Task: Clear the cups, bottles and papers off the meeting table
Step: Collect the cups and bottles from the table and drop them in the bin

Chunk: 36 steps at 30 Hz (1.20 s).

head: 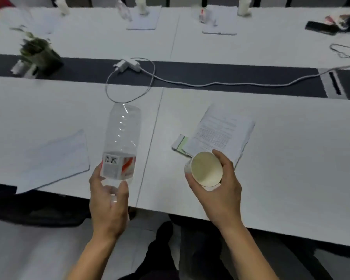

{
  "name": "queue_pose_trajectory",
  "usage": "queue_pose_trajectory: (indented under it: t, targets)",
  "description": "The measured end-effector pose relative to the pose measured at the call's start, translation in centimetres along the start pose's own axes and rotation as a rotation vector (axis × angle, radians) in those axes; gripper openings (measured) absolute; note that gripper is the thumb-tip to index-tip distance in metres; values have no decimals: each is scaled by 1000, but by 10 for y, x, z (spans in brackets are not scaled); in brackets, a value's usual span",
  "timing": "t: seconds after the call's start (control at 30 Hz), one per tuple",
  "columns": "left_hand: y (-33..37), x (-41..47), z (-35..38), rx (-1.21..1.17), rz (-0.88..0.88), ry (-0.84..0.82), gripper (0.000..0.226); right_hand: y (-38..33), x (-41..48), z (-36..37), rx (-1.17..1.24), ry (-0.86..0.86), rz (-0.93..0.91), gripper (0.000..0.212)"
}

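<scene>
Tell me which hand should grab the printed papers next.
Probably the right hand: it hovers at the near edge of the printed papers, though it holds a paper cup. The left hand holds the plastic bottle, farther away across the table seam.

White meeting table (271,178) with dark centre strip (210,77). On near half: sheet of paper (57,158) overhanging front edge at left, printed paper stack (220,134) at right with small green-edged notepad (179,143) touching its left corner. On strip: potted plant (38,55), white adapter (127,64) with looped cable (210,84); far half carrying paper cups (141,5), papers (143,19), black phone (321,28).
</scene>
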<state>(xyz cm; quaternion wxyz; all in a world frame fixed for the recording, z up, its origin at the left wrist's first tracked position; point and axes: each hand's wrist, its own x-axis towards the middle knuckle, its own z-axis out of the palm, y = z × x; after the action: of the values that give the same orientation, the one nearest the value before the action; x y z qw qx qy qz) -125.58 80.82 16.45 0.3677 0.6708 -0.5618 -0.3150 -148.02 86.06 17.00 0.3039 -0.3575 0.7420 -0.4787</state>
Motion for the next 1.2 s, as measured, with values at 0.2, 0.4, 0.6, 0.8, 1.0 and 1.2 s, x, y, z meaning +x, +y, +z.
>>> queue_pose_trajectory:
  t: [0.2,0.4,0.6,0.8,1.0,1.2]
  targets:
    - [-30,-70,-108,-11,-101,337,72,-39,-46,72,-1,-342,-131,76]
    - [-108,-111,-240,-5,-224,626,82,-78,-139,197,-10,-653,-230,78]
    - [-207,-149,-391,-62,-321,869,62,-119,-277,364,-5,-931,-398,76]
    - [-272,-162,-514,-148,-384,1060,52,-170,-378,480,-47,-1103,-539,79]
    - [-348,-120,-594,-170,-417,1105,50,-196,-412,595,-68,-1116,-594,78]
    - [-443,-37,-681,-154,-498,1064,50,-215,-429,749,-78,-1121,-520,78]
